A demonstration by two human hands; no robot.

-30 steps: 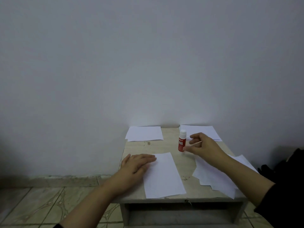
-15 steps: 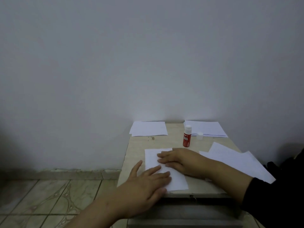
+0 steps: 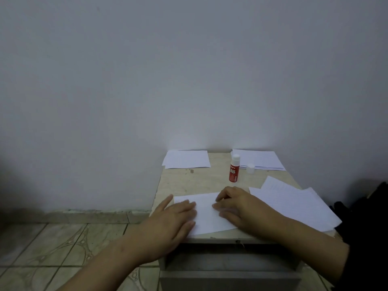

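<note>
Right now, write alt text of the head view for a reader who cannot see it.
A person's left hand and right hand press a white sheet of paper flat on a small table. Behind them stand an uncapped red glue stick and its cap, with two paper stacks by the wall and loose sheets to the right.

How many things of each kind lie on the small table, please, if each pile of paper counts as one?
Paper piles: 3 (far-left pile, far-right pile, near-right pile)
Single front sheet: 1
Glue stick: 1
Loose white cap: 1
Total: 6
</note>
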